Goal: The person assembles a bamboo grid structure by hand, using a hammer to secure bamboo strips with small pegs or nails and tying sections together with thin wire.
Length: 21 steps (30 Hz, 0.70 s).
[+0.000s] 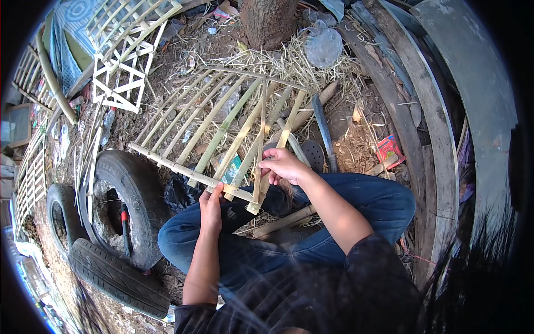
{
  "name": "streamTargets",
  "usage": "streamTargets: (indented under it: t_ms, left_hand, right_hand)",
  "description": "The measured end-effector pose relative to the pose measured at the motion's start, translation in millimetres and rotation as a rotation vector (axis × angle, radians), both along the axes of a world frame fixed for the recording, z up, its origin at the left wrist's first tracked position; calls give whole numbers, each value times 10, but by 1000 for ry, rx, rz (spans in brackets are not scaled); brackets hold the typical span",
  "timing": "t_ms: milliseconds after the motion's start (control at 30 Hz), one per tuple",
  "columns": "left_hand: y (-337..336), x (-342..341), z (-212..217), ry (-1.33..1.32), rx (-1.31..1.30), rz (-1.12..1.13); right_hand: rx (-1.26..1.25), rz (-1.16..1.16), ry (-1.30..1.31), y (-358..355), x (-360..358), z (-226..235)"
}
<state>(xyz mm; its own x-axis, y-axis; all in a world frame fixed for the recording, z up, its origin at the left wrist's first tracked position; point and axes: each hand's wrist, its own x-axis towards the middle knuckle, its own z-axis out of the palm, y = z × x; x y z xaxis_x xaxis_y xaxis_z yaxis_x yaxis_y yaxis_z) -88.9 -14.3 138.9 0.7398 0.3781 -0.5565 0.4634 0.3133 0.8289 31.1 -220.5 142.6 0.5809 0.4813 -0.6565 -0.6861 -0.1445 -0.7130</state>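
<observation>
Black cloth of a shirt point(311, 295) sits below creased blue jeans point(372, 203); beyond the crossed legs, a fan-shaped frame point(224, 132) of split bamboo spreads over stringy dry straw point(281, 62). The left hand point(211, 209) has its grip closed around the smooth near rail point(189, 173). The right hand's point(281, 166) grip is curled beside a narrow slat point(262, 119); whether it pinches it cannot be told. One grooved rubber tyre point(117, 278) lies leftward.

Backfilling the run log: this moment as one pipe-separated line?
left hand: gripping slatted frame at near rail | right hand: fingers at crossing strip, grip unclear | large tyre: left of folded legs
</observation>
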Motion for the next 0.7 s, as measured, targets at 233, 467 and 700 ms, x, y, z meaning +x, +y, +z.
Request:
streamTargets:
  t_ms: [233,467,700]
  left_hand:
    - [45,-28,-91,-12,-13,21]
    - [28,-16,-38,4,21,-17]
    - [47,-28,-22,6,37,-18]
  right_hand:
    - [52,-63,22,36,-84,6]
    - [62,-62,12,18,-149,-4]
    - [40,-56,48,51,-142,55]
